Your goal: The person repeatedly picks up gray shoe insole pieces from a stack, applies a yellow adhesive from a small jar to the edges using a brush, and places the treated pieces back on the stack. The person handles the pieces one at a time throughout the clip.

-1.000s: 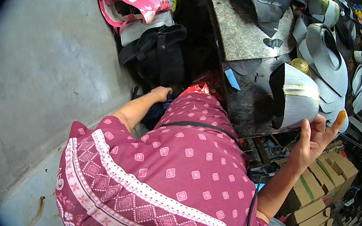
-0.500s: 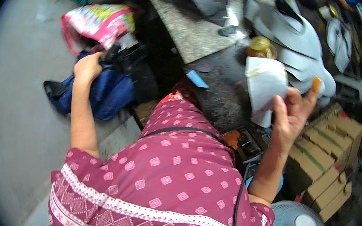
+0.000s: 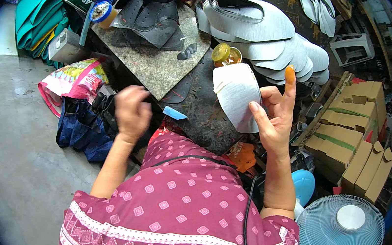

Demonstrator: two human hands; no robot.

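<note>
Smooth grey floor [image 3: 18, 158] past the table's left edge, pale light across it, dark, worn table [image 3: 201, 118], white plastic stool [image 3: 333, 46] beyond its right edge, blue fan [image 3: 328, 244] well off its near corner.

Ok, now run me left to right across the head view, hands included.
Folded teal material → navy bag → left hand → small blue strip → light grey curved piece → right hand → cardboard boxes.

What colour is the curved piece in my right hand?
The curved piece is light grey; the head view shows it best.
</note>
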